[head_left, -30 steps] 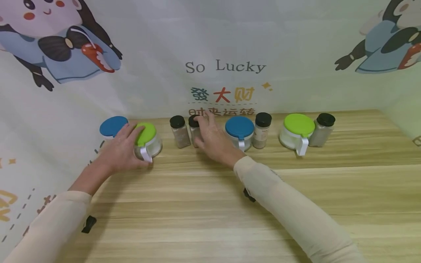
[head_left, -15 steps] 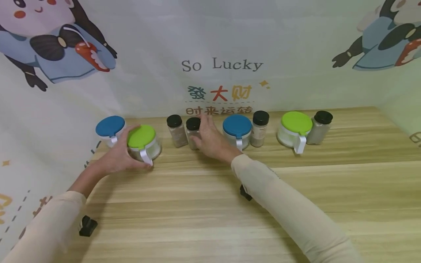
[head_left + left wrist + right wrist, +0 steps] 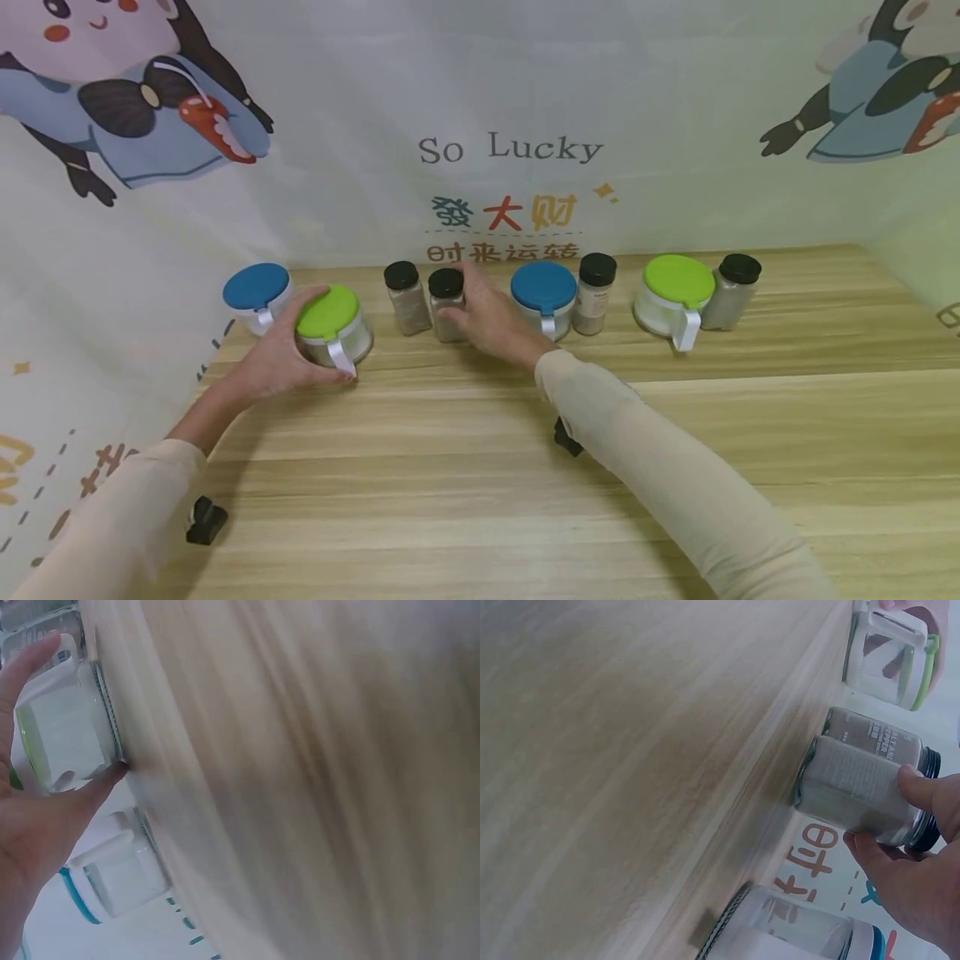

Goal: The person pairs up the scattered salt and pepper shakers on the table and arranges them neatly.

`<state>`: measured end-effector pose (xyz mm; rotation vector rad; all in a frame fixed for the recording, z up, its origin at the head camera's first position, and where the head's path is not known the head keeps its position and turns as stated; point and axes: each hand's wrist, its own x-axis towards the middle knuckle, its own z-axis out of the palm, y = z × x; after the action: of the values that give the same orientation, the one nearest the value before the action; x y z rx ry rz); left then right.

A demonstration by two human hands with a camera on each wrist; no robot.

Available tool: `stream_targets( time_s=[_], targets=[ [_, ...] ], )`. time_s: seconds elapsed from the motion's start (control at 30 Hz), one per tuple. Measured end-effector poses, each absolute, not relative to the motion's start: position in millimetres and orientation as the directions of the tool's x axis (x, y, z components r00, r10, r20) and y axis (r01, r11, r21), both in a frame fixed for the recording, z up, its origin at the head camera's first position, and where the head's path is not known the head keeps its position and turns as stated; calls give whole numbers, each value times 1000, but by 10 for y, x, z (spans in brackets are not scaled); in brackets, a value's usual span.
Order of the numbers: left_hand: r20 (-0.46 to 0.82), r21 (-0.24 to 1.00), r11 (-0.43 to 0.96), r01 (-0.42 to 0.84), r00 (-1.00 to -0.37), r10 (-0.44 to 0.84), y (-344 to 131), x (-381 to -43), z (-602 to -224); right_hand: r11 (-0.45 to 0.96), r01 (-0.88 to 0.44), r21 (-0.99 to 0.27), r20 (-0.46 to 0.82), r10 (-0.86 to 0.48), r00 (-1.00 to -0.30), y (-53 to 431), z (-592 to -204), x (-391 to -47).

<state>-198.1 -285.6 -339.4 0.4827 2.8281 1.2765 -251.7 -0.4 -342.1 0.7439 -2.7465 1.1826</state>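
Gripping with the left hand [image 3: 281, 350] a green-lidded jar [image 3: 334, 322] and pinching with the right hand [image 3: 497, 322] a black-capped bottle [image 3: 446, 297], near the far edge of the table [image 3: 450, 467], at possible risk of toppling the adjoining bottle [image 3: 408, 302] through any leftward slip in grip.

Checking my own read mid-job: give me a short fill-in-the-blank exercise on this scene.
1. The left hand grips a jar whose lid is ____.
2. The right hand holds a bottle whose cap is ____.
3. In the head view, the lid of the next jar right of that hand is ____.
4. The backdrop says "So ____" in English.
Missing words: green; black; blue; Lucky.
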Motion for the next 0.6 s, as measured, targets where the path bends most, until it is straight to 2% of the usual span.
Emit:
stream_targets(
  time_s=[0.2, 0.6],
  targets=[
    [122, 762, 596, 252, -961, 249, -2873, -1961, -3411, 530, -483, -697, 285, -412, -865, 12, -3423, -2499],
    [159, 739, 612, 281, -956, 247, -2932, -1892, -3548, 491, -528, -692, 361, -398, -843, 116, -3347, -2358]
  ],
)
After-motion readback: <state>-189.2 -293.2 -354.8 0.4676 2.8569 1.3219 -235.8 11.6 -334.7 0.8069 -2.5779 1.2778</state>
